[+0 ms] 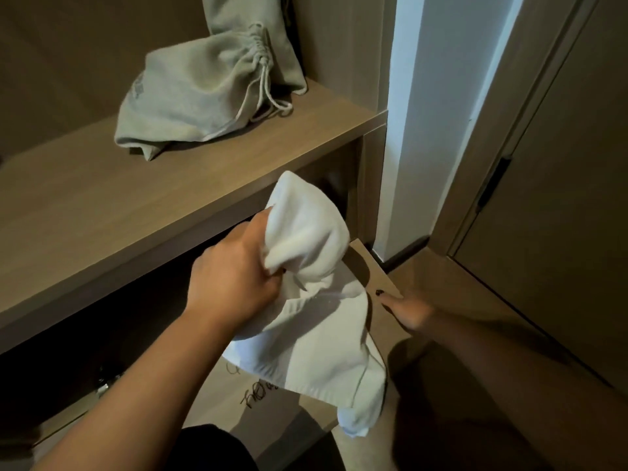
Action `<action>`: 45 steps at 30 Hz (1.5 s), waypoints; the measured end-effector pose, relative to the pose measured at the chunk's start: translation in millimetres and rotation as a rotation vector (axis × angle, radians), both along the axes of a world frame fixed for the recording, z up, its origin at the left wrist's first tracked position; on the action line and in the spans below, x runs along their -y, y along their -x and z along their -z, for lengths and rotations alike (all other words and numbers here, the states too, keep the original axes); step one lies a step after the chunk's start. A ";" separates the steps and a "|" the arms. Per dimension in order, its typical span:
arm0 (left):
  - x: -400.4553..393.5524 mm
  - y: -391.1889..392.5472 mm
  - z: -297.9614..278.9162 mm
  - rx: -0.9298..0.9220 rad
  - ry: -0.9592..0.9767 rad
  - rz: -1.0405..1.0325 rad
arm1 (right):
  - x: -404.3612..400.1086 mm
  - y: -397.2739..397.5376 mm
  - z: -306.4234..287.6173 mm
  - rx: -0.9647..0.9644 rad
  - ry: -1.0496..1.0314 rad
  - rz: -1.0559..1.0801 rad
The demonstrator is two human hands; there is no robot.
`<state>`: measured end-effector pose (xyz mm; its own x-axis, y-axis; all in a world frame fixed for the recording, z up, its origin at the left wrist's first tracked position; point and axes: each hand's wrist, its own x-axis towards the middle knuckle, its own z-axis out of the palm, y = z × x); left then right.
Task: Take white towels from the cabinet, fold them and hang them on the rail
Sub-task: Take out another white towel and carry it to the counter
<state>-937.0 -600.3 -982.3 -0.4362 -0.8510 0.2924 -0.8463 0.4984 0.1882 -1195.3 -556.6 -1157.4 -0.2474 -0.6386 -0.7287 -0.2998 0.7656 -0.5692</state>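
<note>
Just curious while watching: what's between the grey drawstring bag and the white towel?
In the head view, only bare wooden shelf lies between the bag above and the towel, which the left hand grips below its front edge.

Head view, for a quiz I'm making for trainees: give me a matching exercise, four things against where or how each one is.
Things:
1. white towel
2. drawstring bag
3. right hand
4. left hand

States:
A. lies on the wooden shelf
B. bunched and hanging, clear of the shelf
C. grips bunched cloth
D. rests open on the edge of a brown panel

Pairs: 1-B, 2-A, 3-D, 4-C
</note>
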 end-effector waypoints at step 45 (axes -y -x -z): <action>-27.9 -46.4 -208.8 -0.419 -0.846 -0.511 | 5.7 -19.4 -213.6 0.284 -0.058 0.851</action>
